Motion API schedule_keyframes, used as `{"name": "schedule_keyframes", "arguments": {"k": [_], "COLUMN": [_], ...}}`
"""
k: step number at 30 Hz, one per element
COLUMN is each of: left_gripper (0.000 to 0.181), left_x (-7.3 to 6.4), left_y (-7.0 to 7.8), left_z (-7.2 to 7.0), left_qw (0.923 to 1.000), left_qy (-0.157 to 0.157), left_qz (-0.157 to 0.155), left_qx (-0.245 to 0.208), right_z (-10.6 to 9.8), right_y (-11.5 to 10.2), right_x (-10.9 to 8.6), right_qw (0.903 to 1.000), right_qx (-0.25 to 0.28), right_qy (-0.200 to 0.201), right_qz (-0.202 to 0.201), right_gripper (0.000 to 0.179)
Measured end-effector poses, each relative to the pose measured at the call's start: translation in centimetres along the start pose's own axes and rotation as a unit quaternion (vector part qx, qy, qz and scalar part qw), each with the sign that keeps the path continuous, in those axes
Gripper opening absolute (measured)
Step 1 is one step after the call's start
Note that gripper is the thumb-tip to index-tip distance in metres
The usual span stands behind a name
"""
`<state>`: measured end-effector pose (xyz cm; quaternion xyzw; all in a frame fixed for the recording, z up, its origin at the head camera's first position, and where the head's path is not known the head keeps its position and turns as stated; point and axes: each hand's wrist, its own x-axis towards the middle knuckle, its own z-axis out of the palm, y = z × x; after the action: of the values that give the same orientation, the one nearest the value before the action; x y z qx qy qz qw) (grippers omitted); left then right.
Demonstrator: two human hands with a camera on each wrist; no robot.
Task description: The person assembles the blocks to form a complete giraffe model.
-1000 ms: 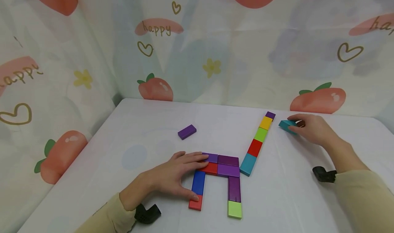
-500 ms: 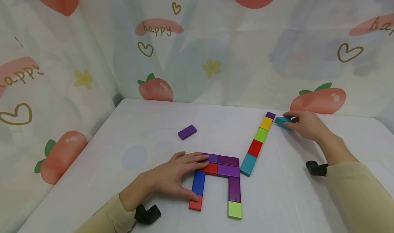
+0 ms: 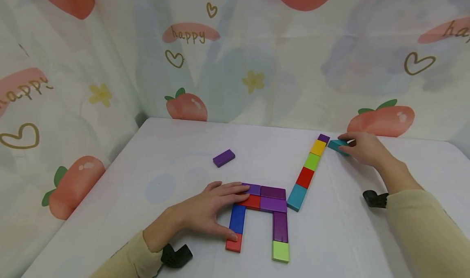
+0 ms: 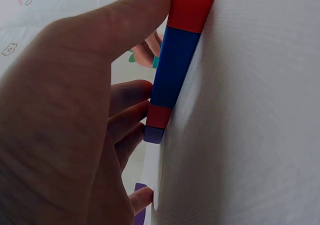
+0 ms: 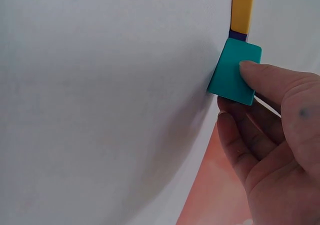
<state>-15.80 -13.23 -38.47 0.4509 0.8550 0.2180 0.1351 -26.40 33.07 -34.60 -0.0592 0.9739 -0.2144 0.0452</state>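
My right hand (image 3: 369, 149) pinches a teal block (image 5: 235, 71) between thumb and fingers, close beside the far end of a slanted row. That row runs from a small purple block (image 3: 323, 138) through yellow (image 3: 318, 147), lime (image 3: 311, 161) and red (image 3: 305, 177) to a blue-teal block (image 3: 296, 197). My left hand (image 3: 200, 206) lies spread over the left side of a flat block figure. Its fingertips rest on a violet block (image 3: 253, 189) and a red block (image 3: 252, 202); its thumb touches the lower red block (image 3: 233, 243), below a blue block (image 4: 172, 67).
Purple blocks (image 3: 273, 205) form the figure's right side, with a lime block (image 3: 280, 252) at the bottom. A loose purple block (image 3: 224, 158) lies farther back on the white table (image 3: 183, 143). A printed curtain (image 3: 293, 57) hangs behind.
My right hand has carried the teal block a little left and back, toward the row's far end, then held nearly still. My left hand has stayed in place.
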Motion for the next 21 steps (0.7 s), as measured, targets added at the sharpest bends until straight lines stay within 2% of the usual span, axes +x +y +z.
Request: {"name": "schedule_keyframes", "arguments": {"k": [12,21], "left_gripper": [0.089,0.090], "left_x": [0.00,0.02], "left_y": [0.14,-0.05], "left_z": [-0.09,0.02], "left_qw": [1.0000,1.0000], "left_qy": [-0.004,-0.002], "left_qz": [-0.005,-0.002], "left_qx": [0.001,0.007], "right_z": [0.23,-0.06], "right_y": [-0.04,0.02], "right_x": [0.22,-0.64], "right_qw": [1.0000,0.9998], "right_qx": [0.006,0.012], "right_qy": [-0.001,0.012], "right_qz": [0.004,0.003], "right_gripper": [0.047,0.057]}}
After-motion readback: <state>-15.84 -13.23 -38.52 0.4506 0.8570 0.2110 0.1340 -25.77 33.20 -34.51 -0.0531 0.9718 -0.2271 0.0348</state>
